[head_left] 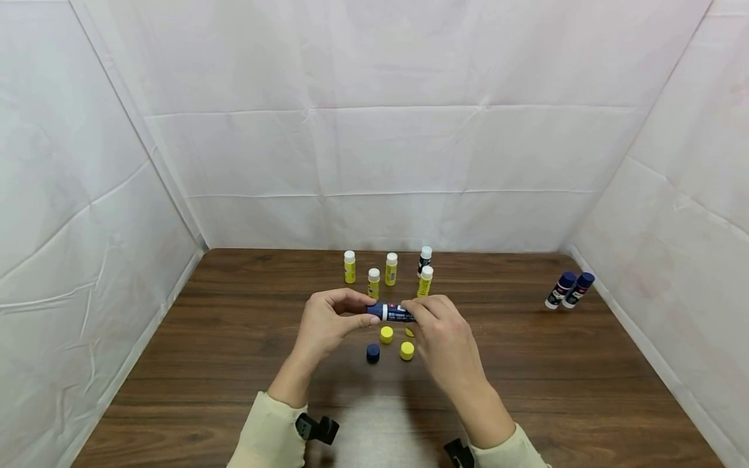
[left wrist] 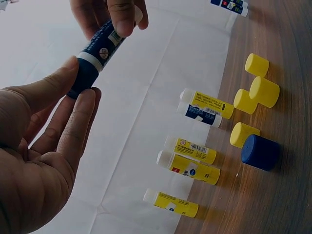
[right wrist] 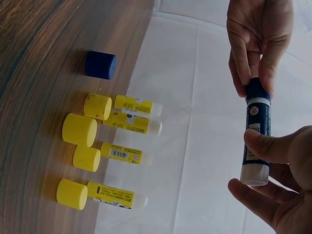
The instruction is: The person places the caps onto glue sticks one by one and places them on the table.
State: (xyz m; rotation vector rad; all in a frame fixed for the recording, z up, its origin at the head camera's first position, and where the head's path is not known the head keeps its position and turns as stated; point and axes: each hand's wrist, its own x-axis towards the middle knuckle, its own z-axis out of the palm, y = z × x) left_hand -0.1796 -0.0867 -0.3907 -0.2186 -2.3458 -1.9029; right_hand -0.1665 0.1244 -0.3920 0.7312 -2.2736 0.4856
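Observation:
A dark blue glue stick (head_left: 398, 313) is held level above the table between both hands. My left hand (head_left: 329, 323) pinches its blue cap (left wrist: 86, 74) between thumb and fingers. At the other end, my right hand (head_left: 443, 333) grips the body, thumb along the label, near the white base (right wrist: 254, 174). A white band shows between cap and body. Below the hands lie several yellow caps (head_left: 406, 351) and one loose blue cap (head_left: 372, 353). One yellow cap is partly covered by the right hand in the head view.
Beyond the hands stand several yellow glue sticks (head_left: 350, 267) with white tops. A blue white-topped glue stick (head_left: 425, 255) stands behind one of them. Two blue-capped glue sticks (head_left: 560, 290) are side by side at the table's right. White sheeting (head_left: 386, 149) walls the back and sides.

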